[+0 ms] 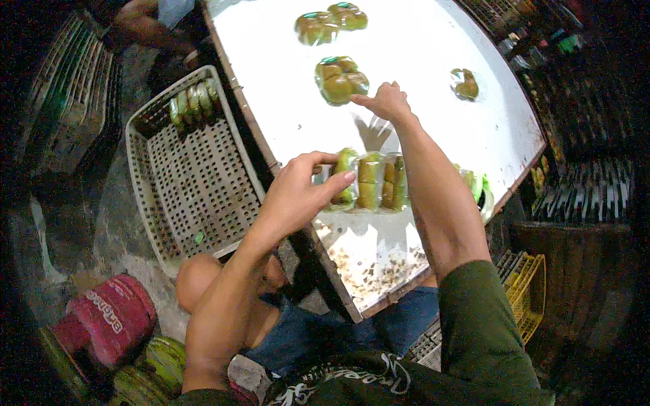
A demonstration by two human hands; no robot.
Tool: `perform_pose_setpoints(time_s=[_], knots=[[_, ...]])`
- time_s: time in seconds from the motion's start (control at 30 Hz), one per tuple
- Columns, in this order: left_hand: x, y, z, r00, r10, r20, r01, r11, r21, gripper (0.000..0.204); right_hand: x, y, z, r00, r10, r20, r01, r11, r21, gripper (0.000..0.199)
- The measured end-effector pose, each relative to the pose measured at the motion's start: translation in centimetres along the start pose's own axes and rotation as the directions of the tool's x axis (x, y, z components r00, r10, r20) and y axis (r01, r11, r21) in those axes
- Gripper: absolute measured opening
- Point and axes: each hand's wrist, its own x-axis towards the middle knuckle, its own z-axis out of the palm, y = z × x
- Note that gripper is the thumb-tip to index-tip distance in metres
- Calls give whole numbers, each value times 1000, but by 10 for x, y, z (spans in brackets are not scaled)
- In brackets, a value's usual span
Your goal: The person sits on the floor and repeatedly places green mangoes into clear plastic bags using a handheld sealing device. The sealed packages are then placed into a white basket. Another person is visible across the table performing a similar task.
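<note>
Hands (298,193) on wrapped buns (372,179)

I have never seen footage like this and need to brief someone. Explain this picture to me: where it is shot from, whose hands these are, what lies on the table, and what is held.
There is no machine here. One wide, curved-lens camera on a person's head looks down at their own bare hands. The left hand has its grip on a row of clear packs of green-brown buns at the near part of the white table. The right hand reaches farther out and touches another bun pack. Two more packs and a single small one lie beyond. Left of the table, a white slotted crate on the floor holds a few packs. Another person's arm shows at the top left.
</note>
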Motion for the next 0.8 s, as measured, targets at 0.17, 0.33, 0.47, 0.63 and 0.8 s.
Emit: perform_pose_setpoints(time_s=[0.17,0.33,0.47,0.63,0.8], knots=[[-2,-11,-15,858,225,-462,-58,936,348,58,-17,-28,-23,944,-256,-210,325,840,434,33],[-2,-3,-36,583,556,-592,27,715,698,57,-147,-60,-104,356,-717,-599,866,494,-77,20],[-21,33,-17,874,312,-373,-446,819,-360,36,-220,-37,-97,562,-26,-827,673,596,439,56],[-32,44,22,795,201,-573,-415,869,-270,39,-286,-13,-75,955,9,-296,292,145,945,45],[-73,60,61,890,360,-279,-400,911,-100,24,-320,35,-98,869,-199,-453,483,538,691,9]])
